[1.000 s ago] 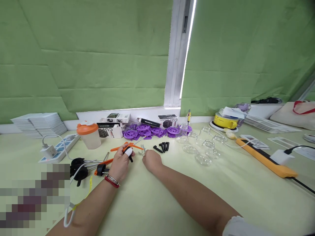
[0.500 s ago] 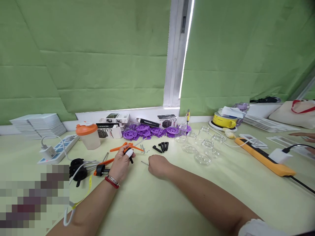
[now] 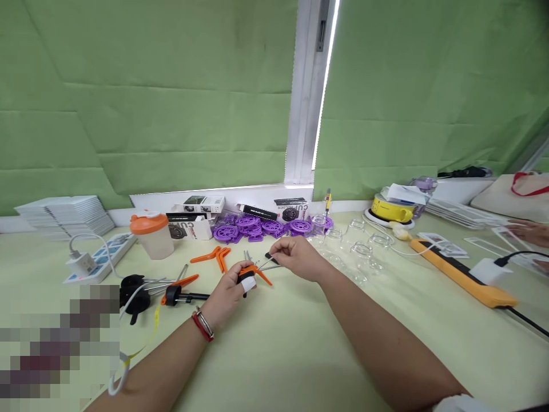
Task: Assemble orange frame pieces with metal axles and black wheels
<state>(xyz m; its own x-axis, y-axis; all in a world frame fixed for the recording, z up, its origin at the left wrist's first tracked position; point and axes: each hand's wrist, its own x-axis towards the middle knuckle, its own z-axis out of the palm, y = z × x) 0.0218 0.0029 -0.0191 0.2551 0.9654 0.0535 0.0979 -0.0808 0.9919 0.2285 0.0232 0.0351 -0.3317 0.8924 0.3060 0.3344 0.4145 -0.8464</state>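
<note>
Left hand: the left hand (image 3: 229,293) is curled tight around an orange part (image 3: 256,271) with thin arms; one finger has a white wrap and the wrist has a red band
Right hand: the right hand (image 3: 295,256) has its fingers pinched together on a small black piece (image 3: 270,257), up near the far side of the orange part
Thin rod: a thin metal rod (image 3: 266,264) sticks out between the two hands; I cannot tell which hand holds it
Where the orange part is: just above the pale green table (image 3: 274,355), in the middle, in front of the purple wheels (image 3: 257,228)
Other orange bits: more orange pieces (image 3: 212,257) lie flat on the table, left of the hands and apart from them
Black clamps: black tools (image 3: 141,289) with metal rods lie to the left, near a white cable
Cup: a cup with an orange lid (image 3: 150,233) stands upright behind them
Boxes: small boxes (image 3: 197,213) lie along the window sill
Glass: clear glass bowls (image 3: 362,252) sit to the right of the right hand
Right side: a long orange power strip (image 3: 463,280) lies there, and a yellow pot (image 3: 388,209) stands behind it
Someone else: another person's hand (image 3: 532,232) shows at the far right edge, well apart
</note>
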